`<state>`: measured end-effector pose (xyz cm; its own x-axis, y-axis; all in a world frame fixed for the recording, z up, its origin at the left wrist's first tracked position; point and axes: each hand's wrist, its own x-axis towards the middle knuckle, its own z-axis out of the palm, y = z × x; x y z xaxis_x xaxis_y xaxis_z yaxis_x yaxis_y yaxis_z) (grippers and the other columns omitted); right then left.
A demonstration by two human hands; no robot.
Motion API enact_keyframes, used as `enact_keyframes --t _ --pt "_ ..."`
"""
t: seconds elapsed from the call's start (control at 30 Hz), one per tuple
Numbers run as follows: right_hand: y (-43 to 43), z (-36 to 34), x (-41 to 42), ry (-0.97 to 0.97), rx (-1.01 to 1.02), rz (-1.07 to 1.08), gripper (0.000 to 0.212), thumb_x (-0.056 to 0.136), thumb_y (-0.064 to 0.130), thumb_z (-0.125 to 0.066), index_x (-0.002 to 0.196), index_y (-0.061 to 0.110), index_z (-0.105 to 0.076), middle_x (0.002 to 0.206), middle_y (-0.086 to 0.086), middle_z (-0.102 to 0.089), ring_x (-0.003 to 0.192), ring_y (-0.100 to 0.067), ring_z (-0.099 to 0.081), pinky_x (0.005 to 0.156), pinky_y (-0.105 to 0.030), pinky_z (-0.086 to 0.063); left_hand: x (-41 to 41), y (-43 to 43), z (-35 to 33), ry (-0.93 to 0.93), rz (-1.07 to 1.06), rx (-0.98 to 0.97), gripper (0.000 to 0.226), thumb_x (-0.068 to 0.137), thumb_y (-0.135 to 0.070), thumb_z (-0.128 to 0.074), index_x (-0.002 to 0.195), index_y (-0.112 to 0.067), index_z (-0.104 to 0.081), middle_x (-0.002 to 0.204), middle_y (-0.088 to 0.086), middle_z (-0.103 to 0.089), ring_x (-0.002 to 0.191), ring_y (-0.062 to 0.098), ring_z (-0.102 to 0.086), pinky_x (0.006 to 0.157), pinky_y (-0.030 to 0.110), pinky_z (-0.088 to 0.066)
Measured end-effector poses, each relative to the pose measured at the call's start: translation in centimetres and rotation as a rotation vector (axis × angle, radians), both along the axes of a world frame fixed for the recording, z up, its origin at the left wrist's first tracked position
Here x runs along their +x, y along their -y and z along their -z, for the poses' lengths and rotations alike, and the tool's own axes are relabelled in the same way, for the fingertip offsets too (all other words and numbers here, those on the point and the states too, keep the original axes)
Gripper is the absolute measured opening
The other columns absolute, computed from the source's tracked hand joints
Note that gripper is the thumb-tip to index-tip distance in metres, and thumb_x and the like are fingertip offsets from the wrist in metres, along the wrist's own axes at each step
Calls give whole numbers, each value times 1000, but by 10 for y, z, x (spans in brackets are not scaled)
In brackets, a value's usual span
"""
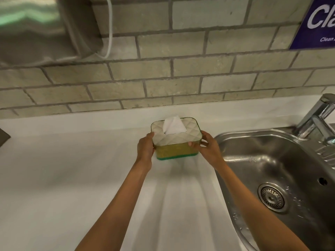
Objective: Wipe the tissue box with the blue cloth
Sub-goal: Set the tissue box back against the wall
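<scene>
The tissue box (175,148) has a white quilted lid, a yellow-gold side and a green base, with a white tissue (173,126) sticking up from its slot. It stands on the white counter (72,169) near the back wall. My left hand (146,148) grips the box's left end. My right hand (206,147) grips its right end, thumb on the front corner. No blue cloth is in view.
A steel sink (275,171) with a round drain (272,196) lies right of the box, and a chrome tap (319,115) stands at its far right. A metal dispenser (36,29) with a white cable hangs upper left. A purple sign (317,22) is on the tiled wall.
</scene>
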<state>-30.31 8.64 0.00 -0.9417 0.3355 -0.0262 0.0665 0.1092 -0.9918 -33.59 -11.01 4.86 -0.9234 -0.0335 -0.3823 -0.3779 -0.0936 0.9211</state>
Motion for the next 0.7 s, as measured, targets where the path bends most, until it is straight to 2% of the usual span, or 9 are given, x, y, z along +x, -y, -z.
enact_keyframes --t 0.1,0.27,0.47,0.6,0.7 --pt "0 1 -15 -8 17 2 61 75 12 -74 130 10 -48 115 -1 -58 108 -24 -57 80 -26 -50 -12 -5 -2 -40 11 -24 25 96 -27 -39 78 -26 -57 106 4 -57 100 20 -51 86 30 -39" --pt "3 0 -38 31 79 37 63 78 19 -72 134 15 -45 119 1 -57 104 -18 -55 79 -26 -47 -31 -12 -3 -50 -6 -25 24 96 -28 -41 76 -28 -53 89 -5 -57 98 20 -51 86 32 -41" --pt "3 0 -53 44 90 62 66 78 20 -72 136 14 -42 130 -8 -56 109 -22 -56 85 -30 -49 -46 -16 1 -55 -28 10 13 94 -31 -45 96 -21 -53 113 3 -56 109 22 -52 95 33 -41" --pt "4 -1 -57 52 69 73 65 78 19 -71 137 14 -41 132 -9 -55 111 -24 -55 86 -31 -50 -52 -18 1 -44 -20 7 20 94 -32 -44 76 -29 -52 90 -7 -55 101 20 -50 88 29 -39" --pt "4 -1 -56 59 69 71 66 79 20 -71 137 14 -40 134 -10 -54 115 -26 -55 87 -31 -49 -53 -19 5 -54 -27 8 21 94 -33 -43 74 -31 -48 89 -8 -52 101 20 -47 88 30 -36"
